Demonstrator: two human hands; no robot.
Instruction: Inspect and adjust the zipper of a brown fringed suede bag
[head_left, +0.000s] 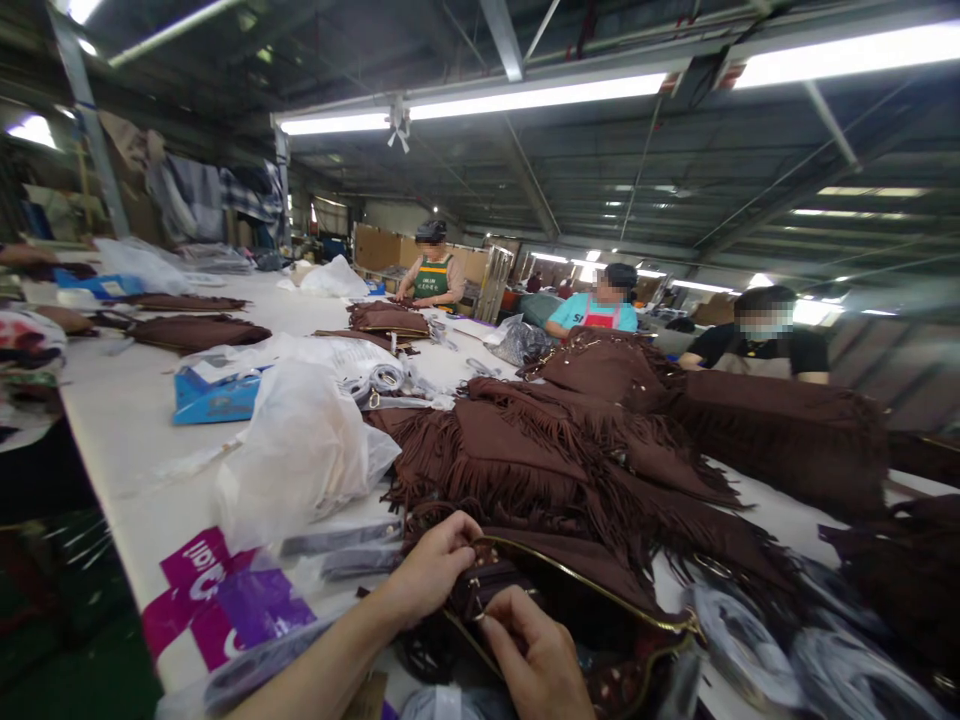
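A dark brown bag (pixel 592 570) lies in front of me, its gold-toothed zip (pixel 570 563) undone so the mouth gapes. At the bag's near left corner, my left hand (pixel 439 560) is closed, pinching the edge between thumb and fingers. My right hand (pixel 536 650) is just below and to the right, over the opening. Its thumb and forefinger press together on a small shiny metal piece (pixel 480 616) by the bag's edge; its exact kind is too small to tell. My fingers partly cover that corner.
Brown fringed bags (pixel 517 440) are heaped beyond my hands. A white plastic bag (pixel 292 450), a blue box (pixel 217 393) and purple packaging (pixel 225 600) lie to the left. Wrapped straps (pixel 742 645) are at right. Several co-workers, one in a green apron (pixel 433 280), are around the table.
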